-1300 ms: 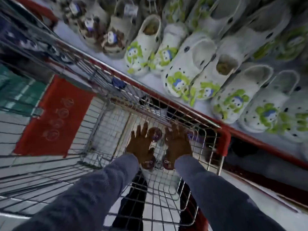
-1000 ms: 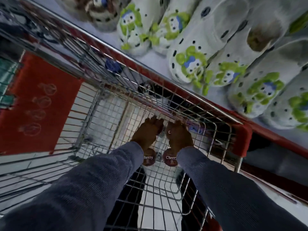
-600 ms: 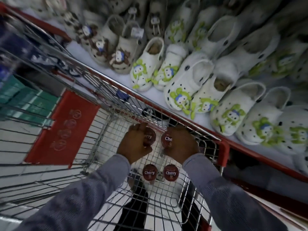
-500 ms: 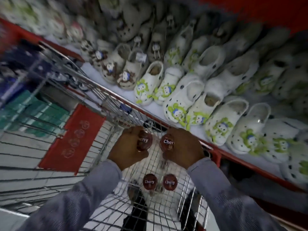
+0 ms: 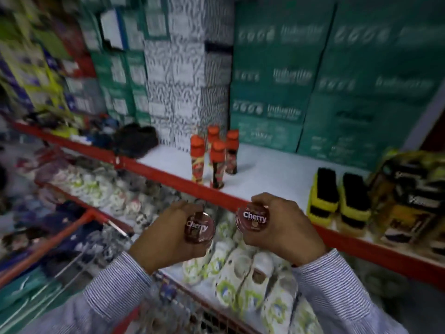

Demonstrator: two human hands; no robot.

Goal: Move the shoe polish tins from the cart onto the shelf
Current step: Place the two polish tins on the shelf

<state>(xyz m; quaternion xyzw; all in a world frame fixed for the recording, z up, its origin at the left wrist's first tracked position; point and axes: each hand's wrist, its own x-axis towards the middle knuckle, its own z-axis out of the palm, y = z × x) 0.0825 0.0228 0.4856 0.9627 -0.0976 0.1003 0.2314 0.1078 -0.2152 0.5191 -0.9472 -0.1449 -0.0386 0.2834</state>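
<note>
Head view, tilted and partly blurred. Nearest: two striped sleeves (image 5: 337, 285) reaching forward over the cart (image 5: 72, 256), whose wire and red rim show at lower left, smeared by motion.

Left hand (image 5: 166, 237) curled round one tin (image 5: 199, 228), thumb and fingers closed on its rim, lid facing the camera, "Cherry" readable. Right hand (image 5: 284, 227) clasped the same way on a second tin (image 5: 252, 218), lid also "Cherry". Two tins counted, one per hand, side by side but apart, both held in the air in front of the red edge of the upper shelf (image 5: 277, 174), not resting on it.

Below the hands: lower shelf of white clogs (image 5: 243, 273) with green trim, rows too blurred at left to count.

Upper shelf, white surface, beyond the tins:
- four bottles (image 5: 218, 162) with orange caps, upright, close cluster, left of centre
- two brushes (image 5: 339, 196) with yellow bodies and black bristles, side by side at the front edge, right
- yellow-black packs (image 5: 409, 196) just beside the brushes, far right, count unclear
- dark bundle (image 5: 134, 141) to the left, what it is cannot be told

Bare shelf lies between bottles and brushes, straight ahead of the right hand.

Farthest: stacked boxes (image 5: 289, 75), green at right, black-and-white patterned in the middle, mixed colours left, print blurred
</note>
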